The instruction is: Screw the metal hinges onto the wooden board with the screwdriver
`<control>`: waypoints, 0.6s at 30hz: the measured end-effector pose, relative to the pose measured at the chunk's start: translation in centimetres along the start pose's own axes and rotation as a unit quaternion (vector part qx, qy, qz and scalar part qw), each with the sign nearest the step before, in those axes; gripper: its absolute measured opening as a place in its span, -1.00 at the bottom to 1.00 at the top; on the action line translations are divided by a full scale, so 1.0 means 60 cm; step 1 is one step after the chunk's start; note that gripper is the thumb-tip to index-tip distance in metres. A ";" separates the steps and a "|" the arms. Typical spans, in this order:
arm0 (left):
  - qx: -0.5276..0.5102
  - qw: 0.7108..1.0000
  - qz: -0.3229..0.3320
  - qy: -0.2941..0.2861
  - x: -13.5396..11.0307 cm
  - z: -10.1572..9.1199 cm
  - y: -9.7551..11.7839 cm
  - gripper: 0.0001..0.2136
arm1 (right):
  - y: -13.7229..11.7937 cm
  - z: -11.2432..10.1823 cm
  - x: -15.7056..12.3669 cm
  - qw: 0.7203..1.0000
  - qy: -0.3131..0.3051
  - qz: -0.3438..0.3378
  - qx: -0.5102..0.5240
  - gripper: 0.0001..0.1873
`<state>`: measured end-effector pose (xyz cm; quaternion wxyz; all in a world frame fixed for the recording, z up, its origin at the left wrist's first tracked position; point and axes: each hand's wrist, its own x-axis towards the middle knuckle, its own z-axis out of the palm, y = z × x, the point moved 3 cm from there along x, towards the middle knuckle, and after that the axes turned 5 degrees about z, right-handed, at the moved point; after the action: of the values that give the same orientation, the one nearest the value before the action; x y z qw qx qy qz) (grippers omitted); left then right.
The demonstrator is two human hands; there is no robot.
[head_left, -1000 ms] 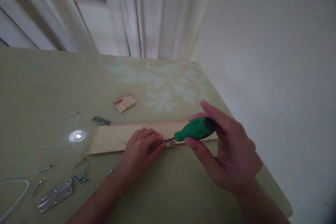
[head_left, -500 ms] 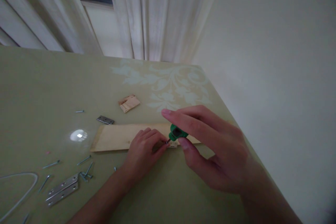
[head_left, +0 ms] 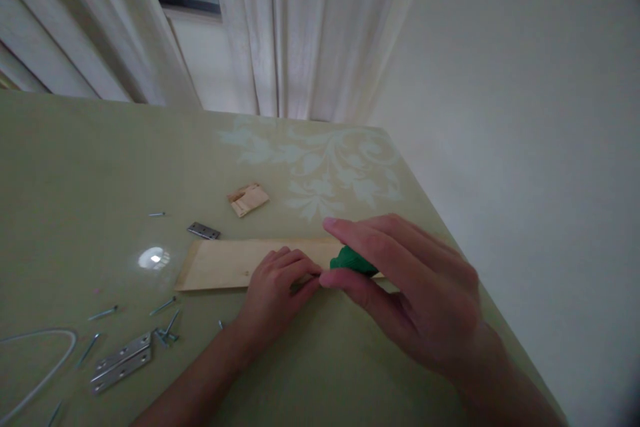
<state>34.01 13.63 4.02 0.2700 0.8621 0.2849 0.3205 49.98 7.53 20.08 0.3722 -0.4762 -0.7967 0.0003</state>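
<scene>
A pale wooden board (head_left: 225, 264) lies flat on the green table (head_left: 100, 167). My left hand (head_left: 277, 290) rests at the board's near edge with its fingertips pinched together over a small metal hinge that they now hide. My right hand (head_left: 405, 287) wraps a green-handled screwdriver (head_left: 353, 260); only part of the handle shows between thumb and fingers. The screwdriver's tip points at my left fingertips and is covered by them.
A small metal hinge (head_left: 203, 231) lies just beyond the board. A small wood scrap (head_left: 249, 199) sits farther back. A larger hinge (head_left: 121, 361), several loose screws (head_left: 165, 330) and a white cord (head_left: 35, 360) lie at the near left. The table's right edge (head_left: 450, 233) drops to a pale floor.
My right hand has swung round the screwdriver handle and lowered, so the handle went from lying in full view to almost hidden. The left hand stayed on the hinge.
</scene>
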 end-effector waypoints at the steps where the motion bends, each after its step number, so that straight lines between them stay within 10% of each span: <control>1: 0.000 1.000 0.002 0.007 -0.001 0.000 -0.001 -0.79 | -0.001 0.001 0.000 1.000 -0.014 -0.005 0.007 -0.63; 18: 0.089 0.996 0.006 -0.003 -0.007 0.010 0.002 -0.92 | 0.003 0.014 0.003 0.998 -0.053 -0.005 0.030 -0.55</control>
<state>34.20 13.09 3.51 0.1907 0.8853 0.3066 0.2930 49.57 8.04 19.54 0.3430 -0.4606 -0.8173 0.0476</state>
